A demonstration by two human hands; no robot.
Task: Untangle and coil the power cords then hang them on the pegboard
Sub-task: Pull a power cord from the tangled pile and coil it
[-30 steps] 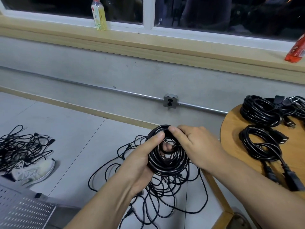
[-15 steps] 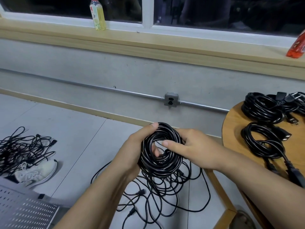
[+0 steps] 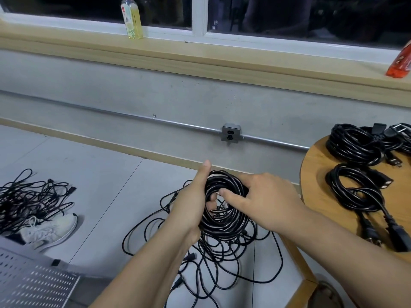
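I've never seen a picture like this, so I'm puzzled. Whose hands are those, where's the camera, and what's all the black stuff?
No machine here, just a person. The camera sits on their head and looks down, so you see their own arms. The left hand and the right hand both grip a coil of black cord. Below it loose cords lie on the floor, not yet wound. More tangled cords lie further left, by a white shoe. On the round wooden table at the right rest coiled cords, already tidy. The pegboard, bottom left, is the grey sheet full of holes.
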